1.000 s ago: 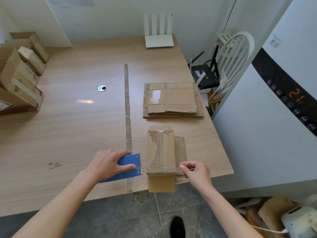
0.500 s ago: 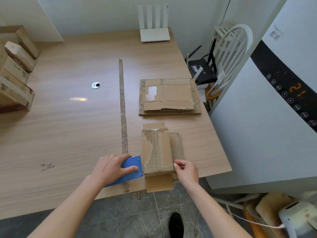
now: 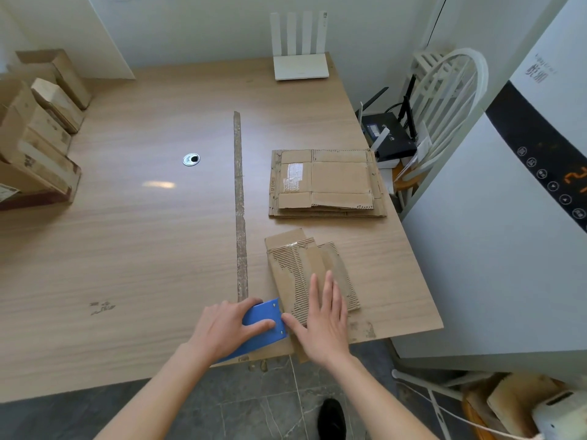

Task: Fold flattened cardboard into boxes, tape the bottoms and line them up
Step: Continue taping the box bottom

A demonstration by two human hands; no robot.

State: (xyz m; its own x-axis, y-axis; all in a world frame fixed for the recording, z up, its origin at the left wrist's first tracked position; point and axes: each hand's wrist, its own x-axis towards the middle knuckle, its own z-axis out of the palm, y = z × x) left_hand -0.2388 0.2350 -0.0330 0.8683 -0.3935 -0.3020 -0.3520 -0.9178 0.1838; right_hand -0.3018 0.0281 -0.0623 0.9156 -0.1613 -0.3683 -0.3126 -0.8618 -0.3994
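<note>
Our right hand (image 3: 322,325) lies flat, fingers straight and together, pressing down on a flattened piece of cardboard (image 3: 306,271) at the near edge of the worktop (image 3: 127,249). The cardboard's torn top layer shows bare ribbing under and just ahead of our fingers, and its near end hangs over the worktop edge below our palm.

Our left hand (image 3: 227,328) sits just to the left of the right one, fingers curled over a blue tape cutter (image 3: 263,323) and thumb laid along its top. The cutter's right end touches the cardboard's left edge, right beside our right thumb.

Ahead of the left hand a long strip of old brown tape (image 3: 239,201) runs straight away from us along the worktop. Ahead of the right hand, past the piece we press, a stack of flat cardboard sheets (image 3: 327,184) lies apart from it, with a pale label on the top sheet.

Far to the left of our left hand, several finished boxes (image 3: 38,144) stand together at the worktop's far left edge. A small round metal grommet (image 3: 191,159) sits in the worktop between those boxes and the tape strip. At the far end, well beyond both hands, a white router (image 3: 300,52) stands with its four antennas upright.
</note>
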